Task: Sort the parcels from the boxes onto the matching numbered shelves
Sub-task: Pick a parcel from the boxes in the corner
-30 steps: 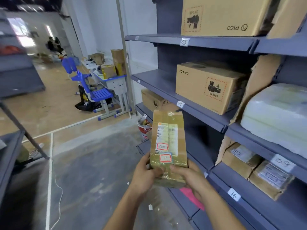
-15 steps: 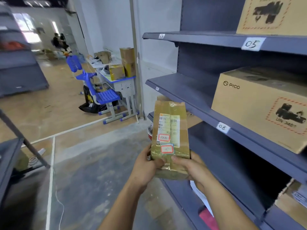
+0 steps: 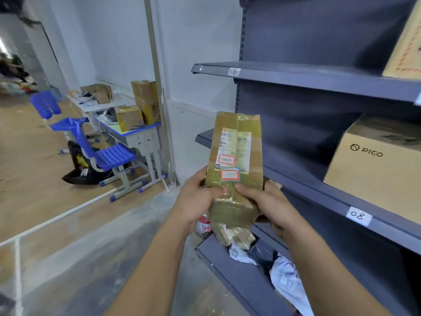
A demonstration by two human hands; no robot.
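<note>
Taped brown parcel (image 3: 235,156) upright in front of grey shelving (image 3: 296,75), lower end gripped by left hand (image 3: 196,201) and right hand (image 3: 268,206), same grip as before. Closer to shelving now; label 08 (image 3: 358,215) below PICO box (image 3: 376,160). Bagged parcels (image 3: 287,279) newly visible on bottom shelf. Blue chair (image 3: 102,153), desk (image 3: 139,135) left; concrete floor (image 3: 79,258).

Sticker writing on parcel (image 3: 235,156) too blurred to read. left hand (image 3: 196,201) and right hand (image 3: 271,206) cover its lower sides. PICO box (image 3: 376,169) and upper carton (image 3: 407,42) cut by right edge. red cup (image 3: 203,226) half hidden behind left hand.
</note>
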